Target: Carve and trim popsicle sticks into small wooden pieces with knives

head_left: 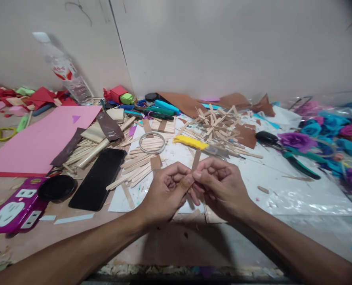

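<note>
My left hand [164,194] and my right hand [220,186] meet just above the table's near middle, fingers curled. Both pinch one wooden craft stick [196,160], whose rounded tip rises upright between the thumbs. Flat wooden pieces [211,215] lie on the table under my right hand. A loose heap of craft sticks [140,164] lies just beyond my left hand, on white paper [176,152]. A yellow-handled utility knife [193,143] rests beyond my hands.
A black phone [98,178], a black lid [57,187] and a purple power strip [15,208] lie at left beside a pink sheet [36,138]. Green-handled pliers [294,160] and paper flowers [327,134] sit right. More sticks [220,126], a metal ring [152,142] and a plastic bottle [65,71] lie behind.
</note>
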`<state>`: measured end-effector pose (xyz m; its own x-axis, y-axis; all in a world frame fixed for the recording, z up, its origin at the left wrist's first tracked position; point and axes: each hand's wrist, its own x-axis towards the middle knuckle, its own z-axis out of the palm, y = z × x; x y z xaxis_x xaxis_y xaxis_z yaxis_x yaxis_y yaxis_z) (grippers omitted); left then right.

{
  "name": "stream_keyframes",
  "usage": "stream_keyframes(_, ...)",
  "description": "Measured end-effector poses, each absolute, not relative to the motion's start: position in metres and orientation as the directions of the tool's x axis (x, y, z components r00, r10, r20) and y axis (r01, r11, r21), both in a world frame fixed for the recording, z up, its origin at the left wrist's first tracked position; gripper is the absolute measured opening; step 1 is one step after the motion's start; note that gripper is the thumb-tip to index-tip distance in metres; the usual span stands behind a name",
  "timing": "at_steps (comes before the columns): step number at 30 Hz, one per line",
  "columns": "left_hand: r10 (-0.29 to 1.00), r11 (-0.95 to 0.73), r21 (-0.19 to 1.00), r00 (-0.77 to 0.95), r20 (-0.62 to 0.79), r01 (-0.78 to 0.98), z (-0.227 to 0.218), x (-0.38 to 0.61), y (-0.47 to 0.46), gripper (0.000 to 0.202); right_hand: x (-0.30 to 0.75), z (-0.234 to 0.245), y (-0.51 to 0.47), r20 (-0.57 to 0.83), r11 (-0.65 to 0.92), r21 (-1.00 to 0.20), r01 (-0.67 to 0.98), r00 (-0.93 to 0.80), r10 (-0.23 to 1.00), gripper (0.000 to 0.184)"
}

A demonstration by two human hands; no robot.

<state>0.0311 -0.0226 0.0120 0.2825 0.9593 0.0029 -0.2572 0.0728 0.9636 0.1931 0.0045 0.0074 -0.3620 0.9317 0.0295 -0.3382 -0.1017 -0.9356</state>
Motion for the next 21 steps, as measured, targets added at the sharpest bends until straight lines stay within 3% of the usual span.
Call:
stream_keyframes(2,0.971,0.050,0.981,0.241,-0.003,-0.188,0.013,0.029,-0.022,0.029,0.195,0.009,0.004,0.087,0.021,-0.975,-0.221,-0.293,0.952,0.012)
stream_keyframes(4,0.982,-0.011,0.995,0.184,0.029,-0.097,0.014,0.028,-0.021,0.027,0.201,0.012,0.004,0.292,0.302,-0.953,0.006,-0.241,0.926,0.008)
stream_keyframes(6,0.992,-0.038,0.997,0.116,0.046,-0.072,0.018,0.026,-0.021,0.024,0.209,0.016,0.006,0.575,0.647,-0.722,0.245,-0.307,0.758,0.007)
stream_keyframes(8,0.994,0.016,0.989,0.107,0.000,-0.149,0.021,0.026,-0.021,0.028,0.217,0.021,0.008,0.719,0.853,-0.392,0.345,-0.463,0.518,0.016)
stream_keyframes(10,0.980,0.102,0.962,0.194,-0.052,-0.252,0.022,0.026,-0.022,0.037,0.223,0.027,0.011,0.702,0.925,-0.176,0.337,-0.616,0.358,0.015)
stream_keyframes(13,0.939,0.205,0.926,0.330,-0.094,-0.317,0.018,0.026,-0.020,0.038,0.227,0.035,0.017,0.624,0.954,-0.066,0.294,-0.734,0.270,0.023)
stream_keyframes(16,0.944,0.248,0.898,0.299,-0.139,-0.364,0.012,0.026,-0.015,0.028,0.229,0.039,0.024,0.626,0.939,-0.072,0.337,-0.718,0.306,0.026)
stream_keyframes(18,0.972,0.210,0.888,0.185,-0.145,-0.408,0.009,0.027,-0.011,0.027,0.231,0.042,0.026,0.593,0.926,-0.116,0.360,-0.723,0.355,0.024)
stream_keyframes(21,0.987,0.159,0.903,0.072,-0.142,-0.398,0.010,0.028,-0.008,0.031,0.233,0.046,0.022,0.308,0.923,-0.262,0.280,-0.883,0.355,0.019)
